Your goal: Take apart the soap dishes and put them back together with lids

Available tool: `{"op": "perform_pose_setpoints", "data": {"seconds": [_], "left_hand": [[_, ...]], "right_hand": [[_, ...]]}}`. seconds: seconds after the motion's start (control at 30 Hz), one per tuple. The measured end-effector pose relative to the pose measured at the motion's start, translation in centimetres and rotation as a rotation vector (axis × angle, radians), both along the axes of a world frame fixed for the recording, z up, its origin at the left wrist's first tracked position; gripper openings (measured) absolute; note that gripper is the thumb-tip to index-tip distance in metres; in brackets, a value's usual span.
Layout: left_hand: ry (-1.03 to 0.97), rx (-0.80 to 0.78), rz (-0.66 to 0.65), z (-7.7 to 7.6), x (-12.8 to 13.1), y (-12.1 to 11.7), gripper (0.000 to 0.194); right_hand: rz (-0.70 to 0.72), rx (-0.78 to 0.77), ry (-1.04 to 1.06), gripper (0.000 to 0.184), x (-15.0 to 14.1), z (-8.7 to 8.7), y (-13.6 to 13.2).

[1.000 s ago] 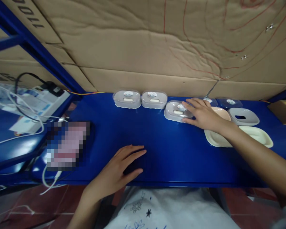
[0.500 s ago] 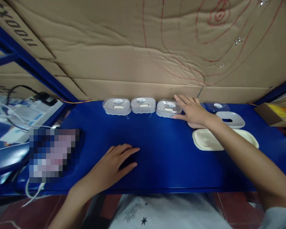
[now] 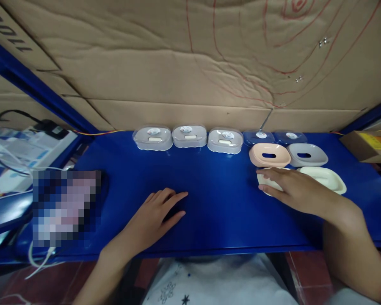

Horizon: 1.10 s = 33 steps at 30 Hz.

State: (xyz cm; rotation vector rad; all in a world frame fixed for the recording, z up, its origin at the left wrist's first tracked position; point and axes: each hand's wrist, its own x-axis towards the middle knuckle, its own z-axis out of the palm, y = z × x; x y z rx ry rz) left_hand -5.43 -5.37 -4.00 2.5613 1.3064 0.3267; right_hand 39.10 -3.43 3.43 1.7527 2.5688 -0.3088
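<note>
My left hand point(image 3: 155, 216) lies on the blue tabletop with its fingers stretched out and apart, holding nothing. My right hand point(image 3: 288, 186) is over a shallow cream dish point(image 3: 268, 182), thumb and fingers spread above its left part and hiding much of it. Whether the fingertips touch the dish I cannot tell. Beside it, partly behind the wrist, lies a second cream dish point(image 3: 332, 180). Just behind stand a peach soap box tray point(image 3: 255, 156) and a grey one point(image 3: 319, 157), each with an oval slot. Two clear lids point(image 3: 250, 137) with round stickers sit at the back.
Three closed grey soap boxes with clear lids point(image 3: 154, 139) point(image 3: 189, 137) point(image 3: 225, 141) line the back by the cardboard wall point(image 3: 165, 76). At left are a pixelated device point(image 3: 66, 207), white cables and a power strip point(image 3: 55, 148). A cardboard box point(image 3: 365, 148) stands at right.
My right hand has moved from the back row toward me, down over the left cream dish. The peach tray and a clear lid behind it are now uncovered. My left hand stays in place.
</note>
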Motion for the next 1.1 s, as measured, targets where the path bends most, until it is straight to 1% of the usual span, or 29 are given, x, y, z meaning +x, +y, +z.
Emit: {"op": "perform_pose_setpoints", "data": {"seconds": [0.1, 0.23, 0.47, 0.57, 0.63, 0.7, 0.8, 0.97, 1.03, 1.1], "left_hand": [[0.001, -0.009, 0.002, 0.0, -0.1, 0.0, 0.046], [0.002, -0.007, 0.004, 0.2, -0.1, 0.0, 0.046], [-0.006, 0.017, -0.013, 0.5, 0.1, 0.2, 0.045], [0.007, 0.021, -0.012, 0.7, 0.1, 0.1, 0.045], [0.006, 0.019, -0.01, 0.7, 0.2, 0.0, 0.044], [0.003, 0.019, -0.007, 0.8, 0.2, 0.0, 0.044], [0.013, 0.017, -0.005, 0.7, 0.1, 0.0, 0.044], [0.002, 0.005, 0.004, 0.4, 0.0, 0.1, 0.044], [0.01, -0.003, 0.0, 0.4, 0.0, 0.2, 0.046], [0.014, 0.0, -0.005, 0.6, 0.1, 0.2, 0.046]], "right_hand": [[0.066, -0.009, 0.032, 0.061, -0.7, -0.5, 0.3], [0.085, -0.001, 0.061, 0.06, -1.0, -0.7, 1.0], [0.053, 0.092, 0.083, 0.051, -1.1, -1.0, 2.0], [0.062, 0.185, 0.037, 0.05, -1.0, -1.2, 2.5], [0.043, 0.264, -0.021, 0.052, -0.9, -1.4, 2.7], [-0.004, 0.331, -0.074, 0.058, -0.6, -1.8, 2.9], [-0.084, 0.388, -0.145, 0.068, -0.3, -2.4, 3.1], [-0.134, 0.402, -0.187, 0.077, -0.2, -3.3, 3.0], [-0.128, 0.398, -0.169, 0.078, -0.4, -3.5, 2.9], [-0.101, 0.349, -0.139, 0.077, -0.8, -3.5, 2.8]]}}
